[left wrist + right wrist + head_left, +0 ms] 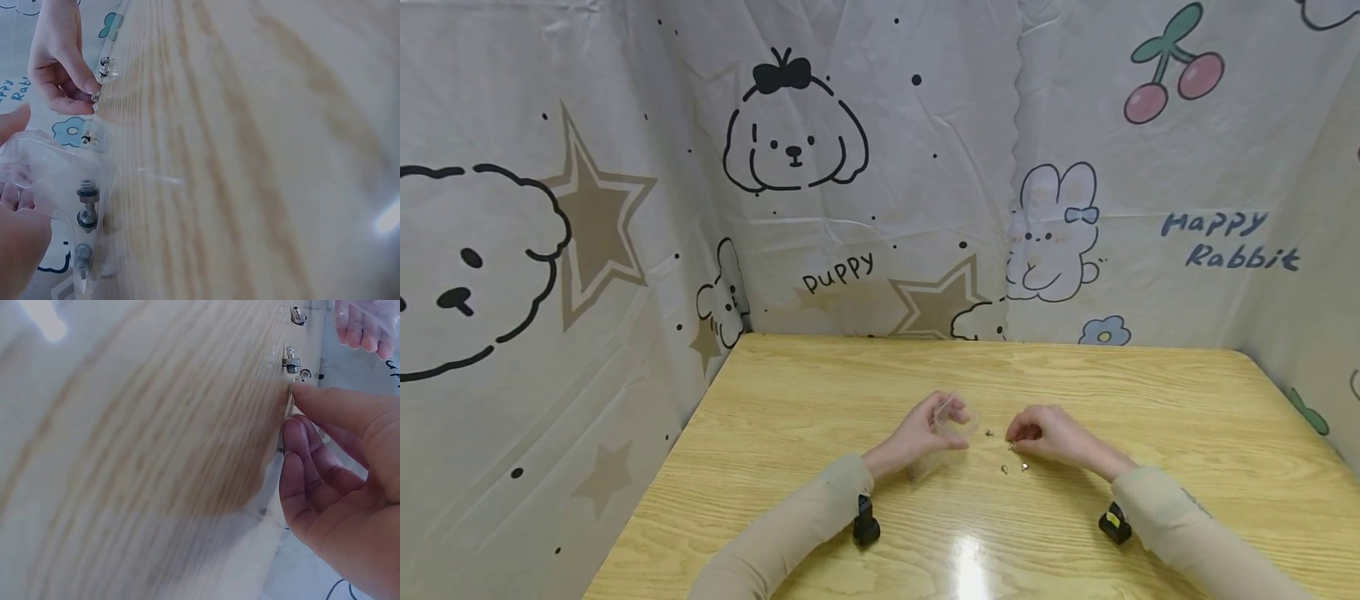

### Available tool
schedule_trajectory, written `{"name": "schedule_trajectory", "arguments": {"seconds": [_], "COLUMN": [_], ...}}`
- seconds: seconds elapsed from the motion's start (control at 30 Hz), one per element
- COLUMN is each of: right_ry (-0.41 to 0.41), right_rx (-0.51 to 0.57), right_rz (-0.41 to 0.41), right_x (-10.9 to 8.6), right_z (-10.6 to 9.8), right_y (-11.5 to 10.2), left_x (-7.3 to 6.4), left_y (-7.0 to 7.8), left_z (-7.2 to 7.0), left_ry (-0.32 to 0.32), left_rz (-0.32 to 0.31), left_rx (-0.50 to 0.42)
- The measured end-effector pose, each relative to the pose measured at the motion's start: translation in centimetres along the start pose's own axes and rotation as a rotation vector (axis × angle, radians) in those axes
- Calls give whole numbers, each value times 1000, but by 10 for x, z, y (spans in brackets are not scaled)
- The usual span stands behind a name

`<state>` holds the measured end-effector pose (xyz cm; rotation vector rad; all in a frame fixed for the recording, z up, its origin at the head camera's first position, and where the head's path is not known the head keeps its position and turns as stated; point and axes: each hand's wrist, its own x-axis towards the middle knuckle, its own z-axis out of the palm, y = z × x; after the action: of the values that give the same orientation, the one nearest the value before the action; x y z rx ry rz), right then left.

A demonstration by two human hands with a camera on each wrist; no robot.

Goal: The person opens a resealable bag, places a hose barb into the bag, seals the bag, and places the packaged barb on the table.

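Note:
My left hand (917, 433) grips a clear plastic box (957, 417), tilted above the table, its thumb and fingers curled round the walls. Through the clear plastic in the left wrist view, a metal fitting with a nut-like collar (87, 203) shows; whether it lies inside or behind is unclear. At the table surface my right hand (1052, 433) pinches a small metal fitting (95, 97) between thumb and fingertip, mostly hidden by the fingers. Several similar fittings lie close by, among them a ribbed one (291, 360) near the right fingertips.
A wooden-topped table (775, 400) carries everything. Below the left hand is a faint clear plastic piece (928, 468); I cannot tell whether it joins the box. Loose fittings (1004, 469) lie between the hands. A printed cloth (880, 208) hangs behind and at the sides.

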<state>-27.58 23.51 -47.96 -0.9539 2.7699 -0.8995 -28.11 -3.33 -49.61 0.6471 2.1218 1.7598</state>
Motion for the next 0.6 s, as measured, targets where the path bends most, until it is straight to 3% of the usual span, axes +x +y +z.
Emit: {"name": "schedule_trajectory", "arguments": {"seconds": [0.6], "right_ry": [10], "right_rx": [-24], "right_rz": [-4], "right_x": [1], "right_z": [1], "right_y": [-3], "left_x": [0], "left_y": [2], "left_z": [-1], "left_ry": [2], "left_rz": [5], "left_rx": [11]}}
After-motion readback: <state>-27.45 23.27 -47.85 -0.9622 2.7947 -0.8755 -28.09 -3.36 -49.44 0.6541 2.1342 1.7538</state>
